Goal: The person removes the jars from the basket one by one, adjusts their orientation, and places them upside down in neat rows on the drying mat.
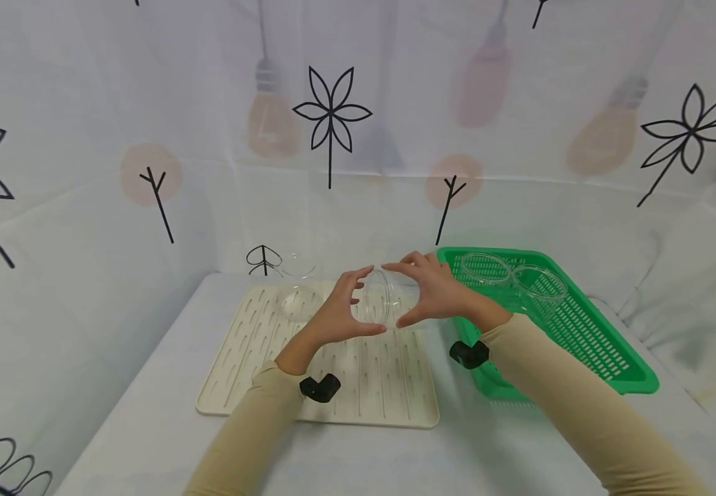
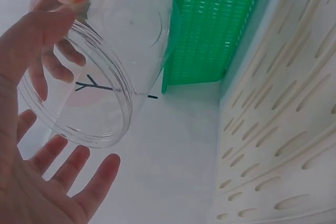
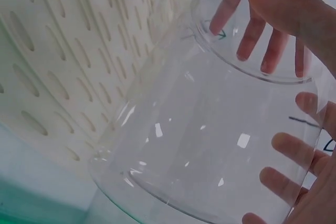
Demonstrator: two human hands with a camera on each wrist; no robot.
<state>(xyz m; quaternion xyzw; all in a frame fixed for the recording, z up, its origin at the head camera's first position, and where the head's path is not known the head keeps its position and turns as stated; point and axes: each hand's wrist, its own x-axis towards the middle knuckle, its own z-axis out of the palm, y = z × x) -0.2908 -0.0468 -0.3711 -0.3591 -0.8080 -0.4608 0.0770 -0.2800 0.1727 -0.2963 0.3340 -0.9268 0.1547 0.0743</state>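
Observation:
A clear, wide-mouthed plastic jar (image 1: 403, 293) is held sideways in the air above the drying mat, its ringed mouth towards the left. My left hand (image 1: 341, 310) grips around the mouth end, thumb below and fingers above in the head view. In the left wrist view the thumb lies by the jar's rim (image 2: 118, 66), with the other fingers spread below. My right hand (image 1: 435, 288) holds the jar's body from the other side. Its fingers (image 3: 295, 150) curve along the clear wall in the right wrist view, where left-hand fingers show through the mouth.
The cream ridged drying mat (image 1: 358, 406) lies on the white table, with a faint clear container (image 1: 299, 303) near its back left. To the right stands a green slotted basket (image 1: 606, 344) holding clear round containers (image 1: 540, 282). A patterned curtain (image 1: 370, 213) hangs behind.

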